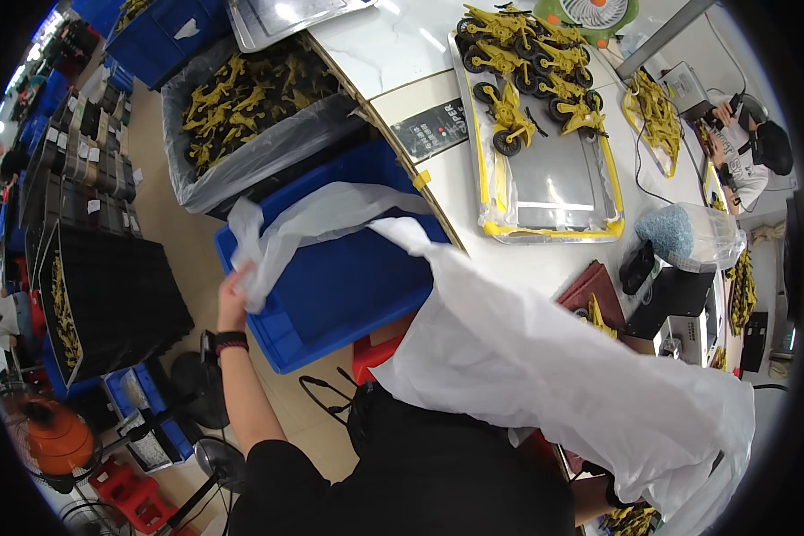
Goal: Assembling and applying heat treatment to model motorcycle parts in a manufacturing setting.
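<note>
A long white translucent plastic sheet or bag (545,348) stretches across my front, from the blue bin to the lower right. My left hand (233,299) is closed on one gathered end of it, at the left rim of the blue plastic bin (330,304). The strip between arches over the bin, whose blue floor shows beneath. On the right, my forearm (590,500) reaches out under the wide end of the plastic. The plastic covers my right hand, so its fingers are hidden.
A lined crate (228,179) of yellow-and-black parts stands beyond the bin. On the white table, a metal tray (549,228) holds yellow toy motorcycles, near a green fan (590,13) and a bag of blue granules (688,237). Black crates (116,295) and red stools (134,496) stand left.
</note>
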Motion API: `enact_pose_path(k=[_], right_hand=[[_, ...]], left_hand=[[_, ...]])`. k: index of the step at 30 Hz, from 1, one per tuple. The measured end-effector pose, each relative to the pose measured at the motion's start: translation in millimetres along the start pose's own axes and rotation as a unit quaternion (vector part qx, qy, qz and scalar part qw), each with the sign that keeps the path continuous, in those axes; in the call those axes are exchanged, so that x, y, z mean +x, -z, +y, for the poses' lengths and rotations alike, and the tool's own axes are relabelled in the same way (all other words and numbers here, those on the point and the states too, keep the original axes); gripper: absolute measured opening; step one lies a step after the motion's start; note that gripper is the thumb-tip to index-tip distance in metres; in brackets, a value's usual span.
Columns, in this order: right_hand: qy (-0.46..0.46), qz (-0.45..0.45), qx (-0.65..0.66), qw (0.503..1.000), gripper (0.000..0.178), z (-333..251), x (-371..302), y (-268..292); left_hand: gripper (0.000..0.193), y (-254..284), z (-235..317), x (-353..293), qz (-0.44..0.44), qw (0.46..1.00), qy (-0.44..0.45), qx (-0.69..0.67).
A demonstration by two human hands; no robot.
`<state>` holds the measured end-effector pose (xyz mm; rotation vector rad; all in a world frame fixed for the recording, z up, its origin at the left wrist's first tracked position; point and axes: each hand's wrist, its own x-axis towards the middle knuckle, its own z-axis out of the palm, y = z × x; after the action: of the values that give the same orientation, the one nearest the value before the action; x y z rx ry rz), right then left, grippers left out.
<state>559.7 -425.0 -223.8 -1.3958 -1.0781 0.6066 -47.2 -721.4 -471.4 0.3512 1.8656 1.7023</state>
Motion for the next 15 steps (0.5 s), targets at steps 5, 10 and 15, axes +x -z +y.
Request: enact_pose_path(k=[5,10,15], right_hand=[[0.004,-0.017,0.001,1.0,0.024,2,1,-11],[0.02,-0.004,-0.019,1.0,0.025,5,-3,-11],[0.033,-0.004,-0.034,0.999,0.025,7,-7,-20]], left_hand=[[0.046,-2,-108,-59,-0.099,0.849,0.057,0.516],[0.046,-65,-124,-48,-0.065,0.773,0.283,0.564],[0.06,-98,-98,37,-0.168,0.586,0.306,0.731]])
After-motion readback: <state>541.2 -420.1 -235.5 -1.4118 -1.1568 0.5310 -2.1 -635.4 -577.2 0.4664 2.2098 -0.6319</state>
